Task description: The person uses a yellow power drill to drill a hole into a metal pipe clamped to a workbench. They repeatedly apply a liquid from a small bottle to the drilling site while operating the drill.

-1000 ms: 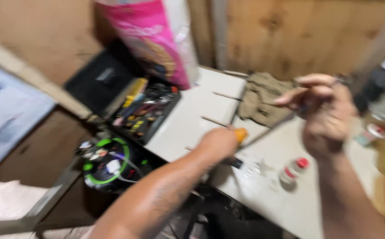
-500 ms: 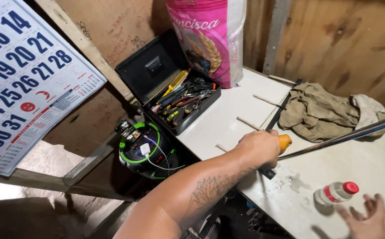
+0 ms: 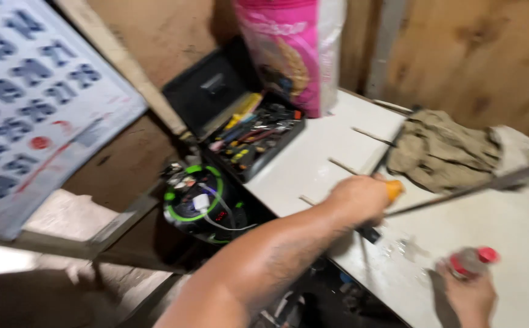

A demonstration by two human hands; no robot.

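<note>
Long thin metal rod with orange handle (image 3: 394,189) lying across the white tabletop (image 3: 313,164), left hand (image 3: 358,197) gripping that handle, right hand (image 3: 468,294) closing around a small red-capped bottle (image 3: 472,261) — crumpled khaki cloth (image 3: 443,152), open black toolbox (image 3: 249,130) sitting beyond.

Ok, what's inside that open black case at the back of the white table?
The black case holds a jumble of small tools with yellow, red and dark handles; blur hides their kinds. The pink bag covers its far corner, and lower layers are hidden.

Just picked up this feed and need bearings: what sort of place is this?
Probably a small home workshop or shed: bare plywood walls, an open black toolbox full of hand tools on a white worktable, and a long orange-handled tool in the left hand.
</note>
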